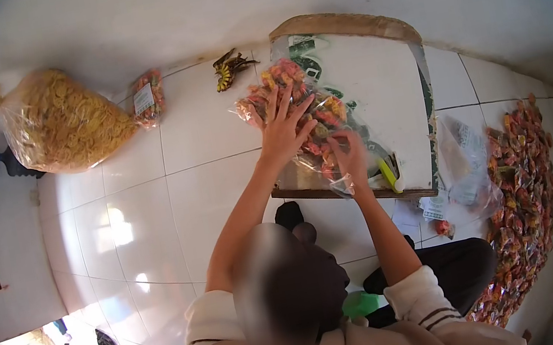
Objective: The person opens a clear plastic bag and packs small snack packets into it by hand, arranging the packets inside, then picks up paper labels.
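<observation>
A clear plastic bag (pixel 332 110) filled with small red, orange and yellow packets lies over the left edge of a low white board (pixel 387 88). On top of the bag rests my left hand (pixel 286 127), its fingers spread. My right hand (pixel 350 158) is at the bag's lower right side, fingers bent against the plastic; whether they pinch it is hard to see. A yellow-green tool (pixel 389 174) lies on the board to the right of that hand.
Many small packets (pixel 520 183) are heaped on the floor at right, beside empty plastic bags (pixel 464 159). At left stand a large bag of yellowish snacks (pixel 66 120) and a small labelled packet bag (pixel 148 100). Bananas (pixel 225 73) lie near the wall.
</observation>
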{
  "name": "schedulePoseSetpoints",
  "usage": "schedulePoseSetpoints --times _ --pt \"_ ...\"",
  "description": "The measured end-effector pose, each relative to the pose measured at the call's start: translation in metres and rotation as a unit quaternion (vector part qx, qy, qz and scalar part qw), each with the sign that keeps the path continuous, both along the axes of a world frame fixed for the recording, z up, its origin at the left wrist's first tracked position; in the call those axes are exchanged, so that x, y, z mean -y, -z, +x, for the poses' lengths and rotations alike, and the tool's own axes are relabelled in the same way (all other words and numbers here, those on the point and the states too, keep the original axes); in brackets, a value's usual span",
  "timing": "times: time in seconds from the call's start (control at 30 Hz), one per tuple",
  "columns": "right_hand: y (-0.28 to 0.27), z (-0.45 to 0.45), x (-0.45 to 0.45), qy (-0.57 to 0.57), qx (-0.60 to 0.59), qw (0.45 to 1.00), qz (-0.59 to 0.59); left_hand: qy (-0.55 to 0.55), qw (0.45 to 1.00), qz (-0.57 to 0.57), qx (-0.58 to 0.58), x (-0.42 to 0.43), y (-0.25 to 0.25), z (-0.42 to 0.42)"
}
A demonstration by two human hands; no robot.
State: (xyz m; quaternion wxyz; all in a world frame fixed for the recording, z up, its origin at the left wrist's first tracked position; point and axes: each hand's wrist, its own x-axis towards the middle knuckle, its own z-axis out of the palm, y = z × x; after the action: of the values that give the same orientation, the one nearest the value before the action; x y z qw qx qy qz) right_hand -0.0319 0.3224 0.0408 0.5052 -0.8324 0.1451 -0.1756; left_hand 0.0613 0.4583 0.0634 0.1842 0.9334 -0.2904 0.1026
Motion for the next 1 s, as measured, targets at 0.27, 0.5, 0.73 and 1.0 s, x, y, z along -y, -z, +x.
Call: schedulePoseSetpoints --times 0.27,0.5,0.73,1.0 --pt "-0.006 -0.077 0.013 -0.117 -0.02 0.992 0.032 -0.008 1.0 -0.019 -0.006 0.001 0.003 0.001" --pt "0.004 -0.061 -0.006 -0.013 -0.007 1.0 0.022 -0.007 1.0 -0.024 0.011 -0.001 0.002 0.003" --pt "0.006 -0.049 -0.007 0.003 -0.058 0.995 0.086 -0.009 0.999 -0.036 -0.007 0.0 0.002 0.001" --pt "-0.007 -0.027 -0.011 -0.074 0.071 0.992 -0.074 -0.006 1.0 -0.022 0.007 -0.002 0.005 0.0"
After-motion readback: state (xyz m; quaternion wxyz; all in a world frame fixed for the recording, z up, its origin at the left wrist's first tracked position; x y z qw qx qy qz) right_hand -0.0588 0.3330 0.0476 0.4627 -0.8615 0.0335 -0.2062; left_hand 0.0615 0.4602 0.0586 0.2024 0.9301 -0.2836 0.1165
